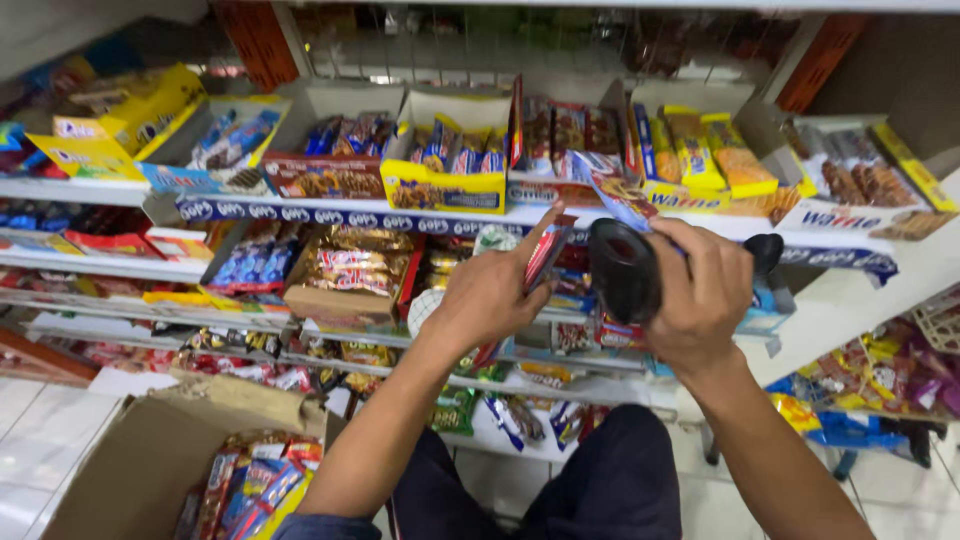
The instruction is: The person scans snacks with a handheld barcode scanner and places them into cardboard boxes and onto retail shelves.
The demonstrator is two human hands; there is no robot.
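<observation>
left hand (490,295) pinches one red packet (546,252); right hand (700,295) wraps one black scanner (622,268); one open carton (150,450) sits below-left.

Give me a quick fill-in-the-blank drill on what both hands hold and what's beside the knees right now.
1. The left hand holds a slim ____ snack packet.
2. The right hand grips a ____ handheld device.
3. The cardboard box of snack packets sits on the floor at the person's ____ side.

Missing words: red; black; left
</observation>
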